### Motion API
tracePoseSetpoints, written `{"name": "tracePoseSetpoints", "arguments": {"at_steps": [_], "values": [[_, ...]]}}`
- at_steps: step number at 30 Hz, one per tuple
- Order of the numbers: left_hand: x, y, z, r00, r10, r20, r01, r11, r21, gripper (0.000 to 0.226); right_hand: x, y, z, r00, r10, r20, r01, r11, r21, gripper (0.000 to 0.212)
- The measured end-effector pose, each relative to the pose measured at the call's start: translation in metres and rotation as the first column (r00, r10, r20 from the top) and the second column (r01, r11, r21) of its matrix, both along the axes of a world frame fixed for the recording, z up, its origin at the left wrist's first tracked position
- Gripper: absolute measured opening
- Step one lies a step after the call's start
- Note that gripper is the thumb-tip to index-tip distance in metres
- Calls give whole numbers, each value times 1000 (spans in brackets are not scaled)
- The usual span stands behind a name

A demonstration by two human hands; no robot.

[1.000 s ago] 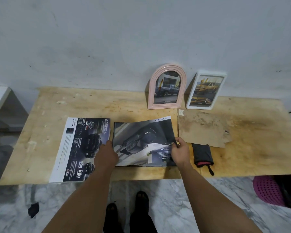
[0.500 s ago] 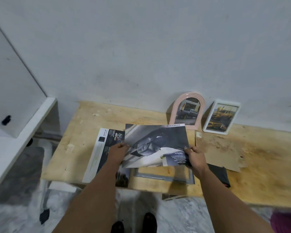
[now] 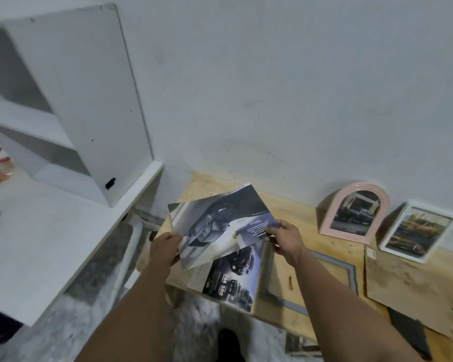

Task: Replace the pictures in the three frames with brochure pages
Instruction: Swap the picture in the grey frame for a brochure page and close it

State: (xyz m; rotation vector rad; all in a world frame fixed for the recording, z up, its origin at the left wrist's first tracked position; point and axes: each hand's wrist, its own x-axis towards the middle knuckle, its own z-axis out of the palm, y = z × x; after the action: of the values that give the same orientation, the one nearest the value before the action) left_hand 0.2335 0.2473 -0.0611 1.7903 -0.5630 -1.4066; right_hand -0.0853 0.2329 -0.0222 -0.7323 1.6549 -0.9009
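Note:
I hold a brochure page [image 3: 217, 226] with a dark car picture up in the air over the left end of the wooden table [image 3: 311, 220]. My left hand [image 3: 165, 248] grips its near left corner and my right hand [image 3: 285, 237] pinches its right edge. Under it on the table lies another brochure sheet [image 3: 233, 280] with dark cars. To its right lies a flat grey frame [image 3: 351, 273] with bare wood showing inside. A pink arched frame [image 3: 353, 212] and a white rectangular frame [image 3: 417, 231] lean on the wall, each with a car picture.
A white shelf unit [image 3: 84, 100] stands on a white counter [image 3: 45, 246] at the left. A brown backing board [image 3: 408, 286] lies at the table's right, with a black pouch [image 3: 411, 333] at the near edge. Marble floor and a shoe [image 3: 228, 343] show below.
Both hands lifted the car page off the table and carried it up and left, uncovering the grey frame. The view swung left, bringing the white shelf and counter in.

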Motion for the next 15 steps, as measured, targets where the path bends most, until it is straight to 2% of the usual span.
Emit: {"name": "tracePoseSetpoints", "arguments": {"at_steps": [5, 9, 12, 15], "values": [[27, 7, -20, 998, 63, -2, -63, 997, 53, 9, 33, -39, -18, 998, 0, -69, -2, 1000, -25, 10], [42, 10, -39, 997, 77, 12, -78, 990, 113, 9, 56, -67, -43, 996, 22, -86, -19, 999, 31, 7], [49, 14, -52, 996, 75, 55, -83, 984, 155, 11, 74, -91, -63, 992, 96, -82, -89, 992, 86, 8], [56, 19, -70, 989, 77, 128, -104, 971, 216, 25, 95, -116, -87, 979, 179, -99, -169, 980, 106, 16]]}}
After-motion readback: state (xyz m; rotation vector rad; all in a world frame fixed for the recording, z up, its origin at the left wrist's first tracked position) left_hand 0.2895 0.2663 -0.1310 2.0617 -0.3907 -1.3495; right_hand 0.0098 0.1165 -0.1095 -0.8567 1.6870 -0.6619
